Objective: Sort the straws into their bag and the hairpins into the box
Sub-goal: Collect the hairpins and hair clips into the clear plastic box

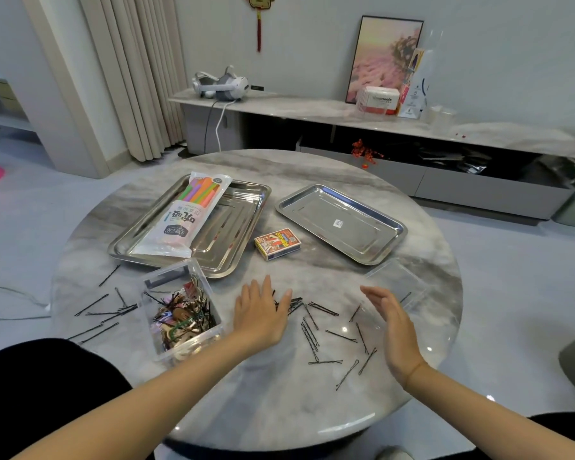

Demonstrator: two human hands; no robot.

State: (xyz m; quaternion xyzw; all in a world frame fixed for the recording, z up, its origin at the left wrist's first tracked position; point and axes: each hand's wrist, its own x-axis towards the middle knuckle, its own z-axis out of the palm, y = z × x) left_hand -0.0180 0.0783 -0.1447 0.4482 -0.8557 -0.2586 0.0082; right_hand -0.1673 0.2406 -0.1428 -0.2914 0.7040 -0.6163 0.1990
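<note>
My left hand [261,313] flat and my right hand [390,323] open on edge, I should rake the hairpins [296,303] scattered at lower centre into one pile, then lift them into the box [193,348] at lower left.

Grey walls, beige curtain [136,71], long marble console [312,111].

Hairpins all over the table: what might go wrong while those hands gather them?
The left hand lies flat on a bunch of hairpins; sweeping could scatter the loose ones. Stray pins lie close to the rim of the table and could slide off. The box stands beside the left forearm, so a nudge might shift it.
</note>
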